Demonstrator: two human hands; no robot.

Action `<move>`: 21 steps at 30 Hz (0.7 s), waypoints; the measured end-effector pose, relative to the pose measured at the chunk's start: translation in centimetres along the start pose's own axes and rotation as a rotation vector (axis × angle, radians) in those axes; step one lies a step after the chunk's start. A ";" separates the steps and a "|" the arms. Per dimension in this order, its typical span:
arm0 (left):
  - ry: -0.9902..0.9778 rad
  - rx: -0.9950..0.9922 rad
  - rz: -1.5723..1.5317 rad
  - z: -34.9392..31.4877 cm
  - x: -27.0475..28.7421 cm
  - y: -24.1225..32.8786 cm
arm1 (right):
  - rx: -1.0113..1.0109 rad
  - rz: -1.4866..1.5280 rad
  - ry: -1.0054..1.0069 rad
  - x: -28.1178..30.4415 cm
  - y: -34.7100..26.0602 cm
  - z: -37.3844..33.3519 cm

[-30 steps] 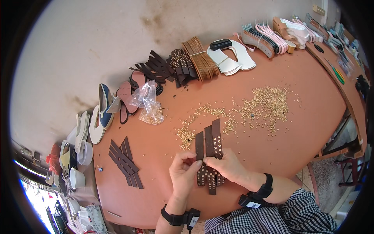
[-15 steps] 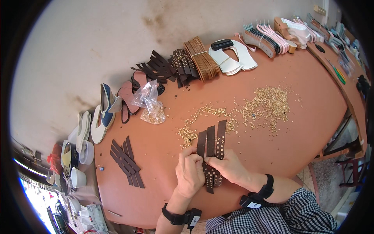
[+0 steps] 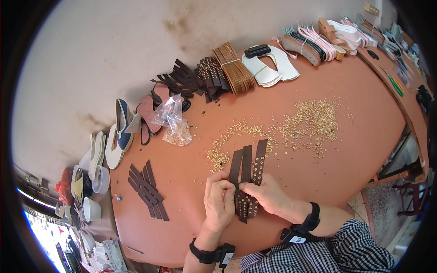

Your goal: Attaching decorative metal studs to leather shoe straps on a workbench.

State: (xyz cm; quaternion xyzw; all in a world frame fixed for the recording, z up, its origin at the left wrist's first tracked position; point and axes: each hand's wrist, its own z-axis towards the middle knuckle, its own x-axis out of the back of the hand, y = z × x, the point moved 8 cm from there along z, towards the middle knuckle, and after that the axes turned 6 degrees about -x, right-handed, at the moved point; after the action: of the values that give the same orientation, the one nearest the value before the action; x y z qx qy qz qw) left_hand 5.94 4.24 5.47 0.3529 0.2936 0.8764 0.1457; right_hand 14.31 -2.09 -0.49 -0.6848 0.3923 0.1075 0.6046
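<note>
Both hands hold a dark brown strap piece (image 3: 246, 166) above the table, its long strips pointing away from me. Rows of small metal eyelets line the right strip and the lower part; the left strip looks plain. My left hand (image 3: 219, 200) pinches the left strip between thumb and fingers; anything tiny in that pinch is hidden. With its thumb on top, my right hand (image 3: 271, 195) grips the strips from the right. Just beyond my hands lies a loose scatter of small gold eyelets (image 3: 312, 120).
Plain dark strap pieces (image 3: 148, 191) lie at left on the brown table (image 3: 182, 241). A clear plastic bag of eyelets (image 3: 177, 132) sits farther back. Along the wall stand shoes (image 3: 122, 125), a tan strip bundle (image 3: 234, 68), white cutouts (image 3: 277, 70) and soles (image 3: 302, 48). Pliers (image 3: 395, 84) lie far right.
The strap piece has shifted and tilted slightly in my hands. My left fingers have moved a little on the left strip; both hands keep their hold.
</note>
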 end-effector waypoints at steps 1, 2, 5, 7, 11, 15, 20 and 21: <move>0.009 -0.010 0.015 0.0 0.1 0.1 | 0.018 -0.022 0.003 -0.1 -0.2 -0.1; 0.024 -0.010 0.018 0.0 0.1 0.1 | 0.027 -0.058 0.007 -0.1 -0.3 -0.2; 0.061 0.000 0.031 0.0 0.2 0.3 | 0.060 -0.143 0.016 -0.2 -0.7 -0.4; 0.073 0.017 0.044 -0.2 0.1 0.2 | 0.095 -0.166 0.016 -0.3 -0.9 -0.5; 0.094 0.020 0.037 -0.4 0.2 0.1 | 0.153 -0.333 0.032 -0.6 -1.7 -0.8; 0.120 0.141 -0.112 -0.9 0.0 -0.9 | 0.121 -0.386 0.048 -0.5 -1.7 -1.0; 0.136 0.362 -0.330 -2.2 -0.6 -2.9 | 0.149 -0.422 0.053 -0.4 -1.8 -0.9; 0.135 0.379 -0.350 -2.4 -0.8 -3.1 | 0.143 -0.434 0.054 -0.2 -1.6 -0.8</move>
State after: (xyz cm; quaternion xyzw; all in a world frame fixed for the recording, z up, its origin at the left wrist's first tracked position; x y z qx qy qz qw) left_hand 4.98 5.34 1.79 0.2583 0.5181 0.7889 0.2062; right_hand 14.96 -2.79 1.06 -0.7113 0.2583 -0.0716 0.6497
